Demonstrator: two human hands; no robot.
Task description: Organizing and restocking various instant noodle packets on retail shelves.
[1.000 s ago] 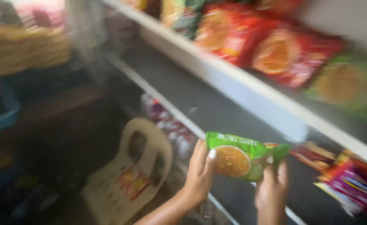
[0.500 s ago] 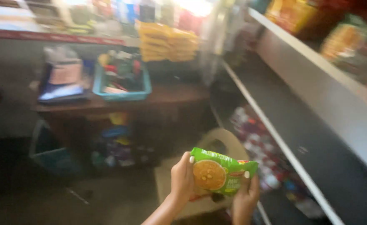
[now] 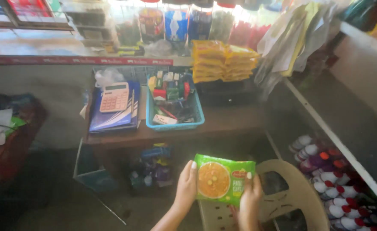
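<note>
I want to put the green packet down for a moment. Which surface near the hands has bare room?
The wooden table has a bare strip right of the blue basket, in front of the dark box. The grey shelf at right looks bare too. The basket is full, and the calculator and blue folders cover the table's left side. Both the left hand and right hand hold the green packet.

left hand (image 3: 186, 188): bare, no glove, no ring or band seen; enters the view from 6 o'clock.
left thumbnail: pale, light-coloured, trimmed short and rounded.
left forearm: bare to the frame's edge, no sleeve or cuff seen, no watch or bracelet.
right hand (image 3: 249, 204): bare, no glove, no ring seen; at about 5 o'clock in the view.
right thumbnail: pale, matches the left.
right wrist: bare where it shows; the rest is cut off by the frame.
</note>
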